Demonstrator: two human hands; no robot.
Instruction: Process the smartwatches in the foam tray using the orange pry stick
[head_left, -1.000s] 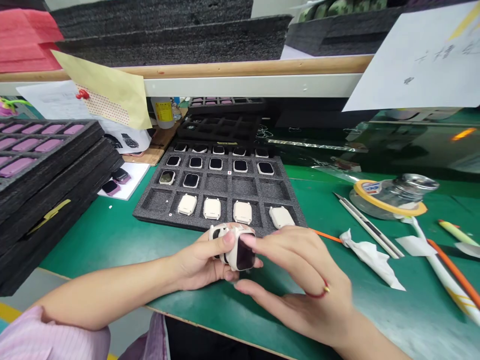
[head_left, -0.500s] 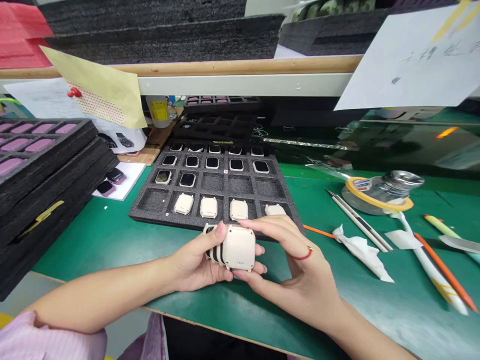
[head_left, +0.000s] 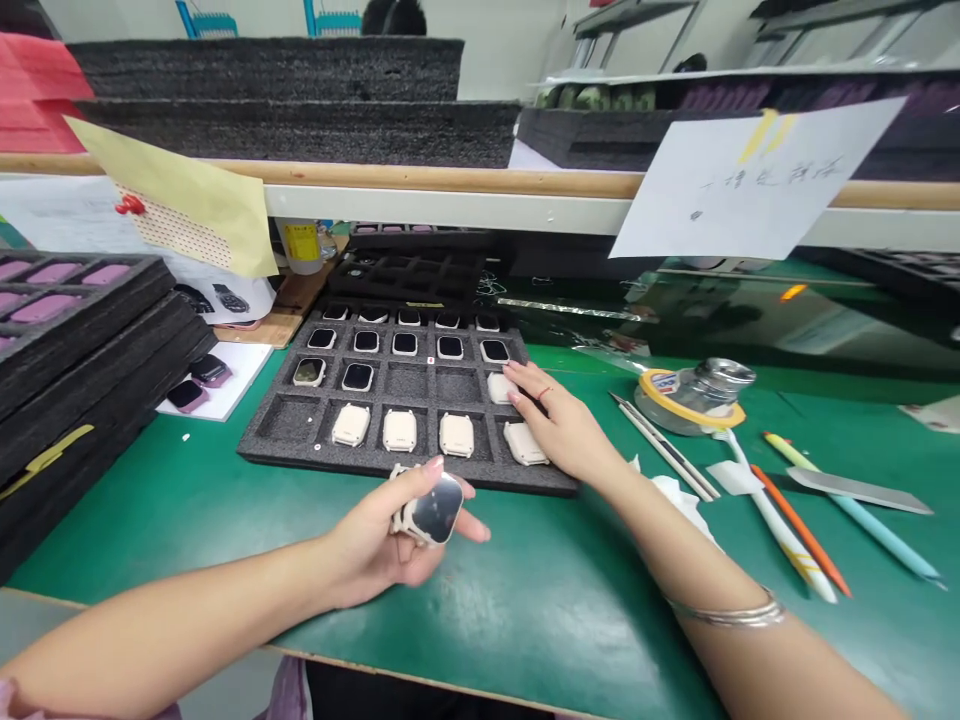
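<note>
My left hand (head_left: 390, 540) is closed around a small stack of cream smartwatch bodies (head_left: 437, 508), the top one showing its dark screen. It is held just in front of the black foam tray (head_left: 409, 470). My right hand (head_left: 559, 415) reaches over the tray's right side, fingertips on a cream smartwatch body (head_left: 499, 388) in the right-hand compartment of the third row. That watch lies back side up, partly under the fingers. Below it, another back-up watch body (head_left: 525, 443) sits in the front row beside several more. Screen-up watches (head_left: 450, 347) fill compartments in the rear rows.
To the right lie a glass bottle with a yellow tape ring (head_left: 690, 400), tweezers (head_left: 664, 445), a toothbrush (head_left: 780, 525), an orange stick (head_left: 806, 535) and a blade (head_left: 862, 490). Stacked foam trays (head_left: 97, 340) stand left. A shelf edge (head_left: 450, 200) crosses above.
My right hand has moved from the stack to the tray's right side, with a watch body now in the third row. The stack in my left hand now shows a screen on top.
</note>
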